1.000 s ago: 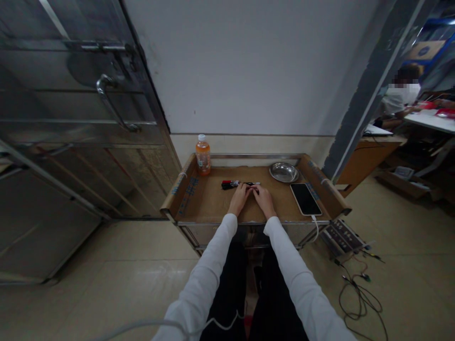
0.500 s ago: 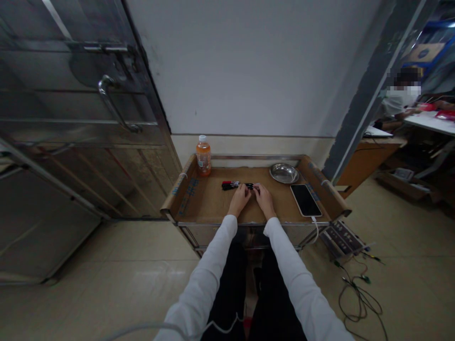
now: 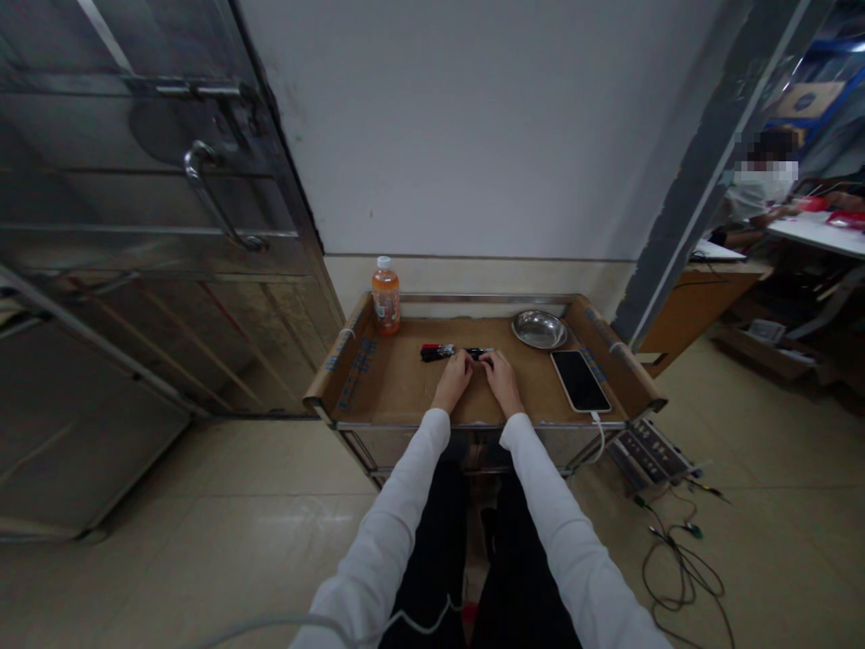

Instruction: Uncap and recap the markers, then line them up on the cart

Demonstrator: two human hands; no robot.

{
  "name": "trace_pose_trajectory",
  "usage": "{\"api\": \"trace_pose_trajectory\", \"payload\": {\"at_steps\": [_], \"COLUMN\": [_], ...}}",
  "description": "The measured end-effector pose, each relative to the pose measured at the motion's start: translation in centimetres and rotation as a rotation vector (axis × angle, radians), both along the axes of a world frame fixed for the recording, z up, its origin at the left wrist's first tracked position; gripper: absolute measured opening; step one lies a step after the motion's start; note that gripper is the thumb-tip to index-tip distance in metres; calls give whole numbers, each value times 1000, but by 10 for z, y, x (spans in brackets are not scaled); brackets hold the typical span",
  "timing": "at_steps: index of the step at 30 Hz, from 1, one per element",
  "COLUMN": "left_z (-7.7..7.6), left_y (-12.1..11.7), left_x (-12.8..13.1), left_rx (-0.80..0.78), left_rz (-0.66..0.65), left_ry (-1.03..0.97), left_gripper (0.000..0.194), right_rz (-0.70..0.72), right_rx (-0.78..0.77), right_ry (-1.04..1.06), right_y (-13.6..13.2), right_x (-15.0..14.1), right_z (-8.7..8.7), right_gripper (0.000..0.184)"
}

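Our left hand (image 3: pixel 456 371) and right hand (image 3: pixel 498 371) have parted slightly since a second ago; the handling seems unfinished. Markers (image 3: pixel 433 354) lie just beyond our fingertips, leftward; whether we pinch one, we cannot tell.

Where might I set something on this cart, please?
Bare cardboard shows between the cart's left side and left hand, and between bottle and dish. Pens, left hand and right hand crowd the centre; dish and phone, the right.

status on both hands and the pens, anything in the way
Left hand, right hand at the pens, grip unclear. Red and black ends show left of left hand. Phone and metal dish right, bottle left, all apart from hands.
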State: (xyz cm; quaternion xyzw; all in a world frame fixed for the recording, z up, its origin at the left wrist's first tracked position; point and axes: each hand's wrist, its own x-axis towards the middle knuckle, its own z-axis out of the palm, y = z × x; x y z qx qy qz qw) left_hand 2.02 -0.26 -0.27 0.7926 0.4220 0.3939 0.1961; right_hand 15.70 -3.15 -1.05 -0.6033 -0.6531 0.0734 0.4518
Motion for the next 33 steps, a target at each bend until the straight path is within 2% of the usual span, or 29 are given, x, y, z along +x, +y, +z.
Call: {"api": "trace_pose_trajectory", "payload": {"at_steps": [7,13,19,24,29,33], "left_z": [-1,-1,-2,0,1,-2], "left_y": [0,-2,0,-1,-2,0], "left_x": [0,-2,-2,-3,-3,-1], "left_rx": [64,76,33,10,54,73], "left_rz": [66,15,9,-9,26,26], "left_ry": [-23,31,8,28,70,59], "left_gripper": [15,9,9,15,27,32], "right_rz": [18,67,109,44,-44,-35], "right_rx": [35,56,45,6,-27,-21], "right_ry": [36,-4,-42,-128,-192,-193], "right_y": [2,3,4,1,1,2], "right_x": [0,0,-1,-1,0,0], "right_z": [-2,-2,0,1,-2,-4], "right_gripper": [23,22,29,40,40,42]}}
